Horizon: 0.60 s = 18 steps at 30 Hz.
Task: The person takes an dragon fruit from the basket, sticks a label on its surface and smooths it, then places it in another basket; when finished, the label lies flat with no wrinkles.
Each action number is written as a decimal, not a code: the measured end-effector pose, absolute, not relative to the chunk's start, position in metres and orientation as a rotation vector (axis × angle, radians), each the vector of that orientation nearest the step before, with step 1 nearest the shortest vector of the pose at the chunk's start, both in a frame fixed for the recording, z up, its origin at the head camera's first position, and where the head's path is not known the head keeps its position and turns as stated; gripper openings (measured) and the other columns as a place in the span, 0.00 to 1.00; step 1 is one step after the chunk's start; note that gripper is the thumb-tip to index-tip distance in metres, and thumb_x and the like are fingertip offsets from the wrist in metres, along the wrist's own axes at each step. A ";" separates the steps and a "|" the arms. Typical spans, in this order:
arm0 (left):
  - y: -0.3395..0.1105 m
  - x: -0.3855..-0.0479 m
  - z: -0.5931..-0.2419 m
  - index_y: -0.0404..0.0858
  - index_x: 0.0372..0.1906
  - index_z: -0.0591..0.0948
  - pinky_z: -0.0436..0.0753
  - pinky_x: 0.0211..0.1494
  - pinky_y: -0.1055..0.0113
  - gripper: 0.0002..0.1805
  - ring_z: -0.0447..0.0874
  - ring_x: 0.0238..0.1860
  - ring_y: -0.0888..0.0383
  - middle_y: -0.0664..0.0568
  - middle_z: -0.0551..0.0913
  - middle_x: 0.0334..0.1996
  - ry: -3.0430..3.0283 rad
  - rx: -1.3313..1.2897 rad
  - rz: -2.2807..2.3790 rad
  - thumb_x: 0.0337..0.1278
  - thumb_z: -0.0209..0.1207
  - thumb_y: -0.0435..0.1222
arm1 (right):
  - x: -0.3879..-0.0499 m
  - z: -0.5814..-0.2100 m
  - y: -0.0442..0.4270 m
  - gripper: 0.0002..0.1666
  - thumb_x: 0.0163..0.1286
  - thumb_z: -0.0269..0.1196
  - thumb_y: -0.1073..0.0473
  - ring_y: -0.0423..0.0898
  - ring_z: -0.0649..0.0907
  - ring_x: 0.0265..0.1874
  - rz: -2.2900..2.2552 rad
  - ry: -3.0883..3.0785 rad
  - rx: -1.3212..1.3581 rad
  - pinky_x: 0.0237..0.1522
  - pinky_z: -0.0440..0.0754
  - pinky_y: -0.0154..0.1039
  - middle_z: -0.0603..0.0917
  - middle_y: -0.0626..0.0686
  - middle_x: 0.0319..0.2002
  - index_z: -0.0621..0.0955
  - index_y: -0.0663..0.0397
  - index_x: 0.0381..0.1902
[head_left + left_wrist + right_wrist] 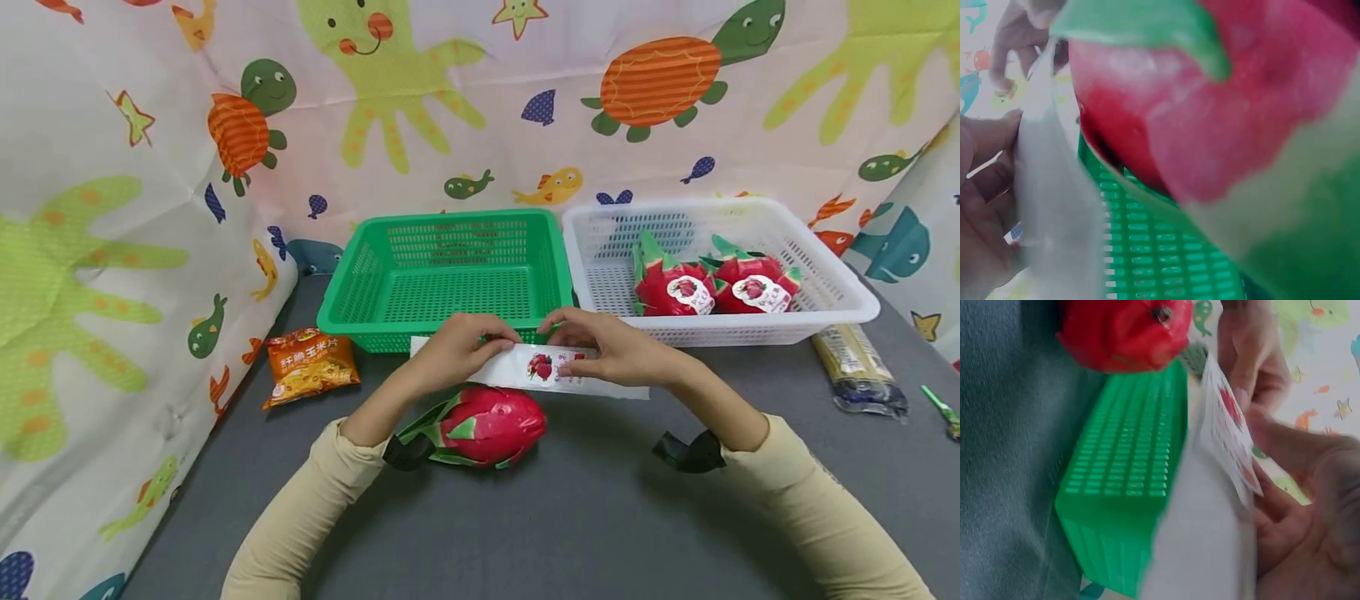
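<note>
A white label strip [611, 386] stretches between both hands in front of the green basket. My left hand [456, 354] pinches it between thumb and fingers, left of a printed sticker [542, 367] with a dragon fruit picture. My right hand [626, 350] grips the strip at the sticker's right side, thumb in front and fingers behind. In the right wrist view the sticker [1230, 428] stands partly away from its white backing [1200, 531]. Below the strip a red dragon fruit [491, 425] with green scales lies on the table, near the left wrist.
Behind the hands stands a green basket [348, 287]. Right of it, a white basket [840, 304] holds two dragon fruits [667, 283] bearing round stickers. An orange snack bag [311, 367] lies at left, a clear-wrapped packet [858, 371] and a green pen-like item [937, 404] at right.
</note>
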State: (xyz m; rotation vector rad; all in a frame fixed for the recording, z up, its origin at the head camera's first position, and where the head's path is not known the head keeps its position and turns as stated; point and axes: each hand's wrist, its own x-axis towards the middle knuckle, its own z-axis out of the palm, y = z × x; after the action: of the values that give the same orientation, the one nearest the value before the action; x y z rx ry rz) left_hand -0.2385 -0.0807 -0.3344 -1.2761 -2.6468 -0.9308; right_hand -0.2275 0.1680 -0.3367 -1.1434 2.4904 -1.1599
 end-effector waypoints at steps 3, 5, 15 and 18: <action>-0.079 -0.240 -0.337 0.37 0.41 0.84 0.76 0.34 0.74 0.09 0.78 0.34 0.61 0.51 0.85 0.37 -2.637 -1.243 -0.986 0.57 0.58 0.32 | -0.227 -0.342 0.163 0.23 0.59 0.64 0.61 0.40 0.81 0.39 -1.187 2.529 -1.283 0.42 0.81 0.32 0.83 0.49 0.42 0.74 0.53 0.54; -0.078 -0.241 -0.338 0.37 0.41 0.84 0.77 0.34 0.74 0.09 0.79 0.35 0.61 0.50 0.85 0.37 -2.613 -1.226 -1.000 0.56 0.58 0.32 | -0.228 -0.346 0.161 0.18 0.59 0.63 0.63 0.39 0.81 0.36 -1.238 2.563 -1.360 0.40 0.82 0.32 0.84 0.49 0.39 0.78 0.55 0.50; -0.084 -0.251 -0.358 0.37 0.34 0.84 0.82 0.40 0.67 0.04 0.84 0.35 0.59 0.51 0.86 0.33 -2.503 -1.177 -0.628 0.54 0.60 0.30 | -0.229 -0.359 0.169 0.07 0.64 0.57 0.68 0.41 0.76 0.44 -1.880 2.457 -0.965 0.44 0.77 0.28 0.80 0.45 0.40 0.79 0.67 0.38; -0.088 -0.250 -0.364 0.38 0.35 0.84 0.82 0.37 0.67 0.05 0.84 0.34 0.59 0.52 0.86 0.32 -2.523 -1.211 -0.462 0.54 0.60 0.30 | -0.227 -0.352 0.174 0.13 0.66 0.57 0.63 0.39 0.78 0.37 -1.928 2.408 -0.776 0.39 0.78 0.28 0.82 0.41 0.35 0.76 0.71 0.42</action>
State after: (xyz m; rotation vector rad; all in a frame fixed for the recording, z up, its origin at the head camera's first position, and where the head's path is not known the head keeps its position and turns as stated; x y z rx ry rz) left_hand -0.2501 -0.0883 -0.3635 -1.2114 -2.5230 -0.4615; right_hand -0.2274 0.1744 -0.3523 -0.7763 2.4081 -1.9282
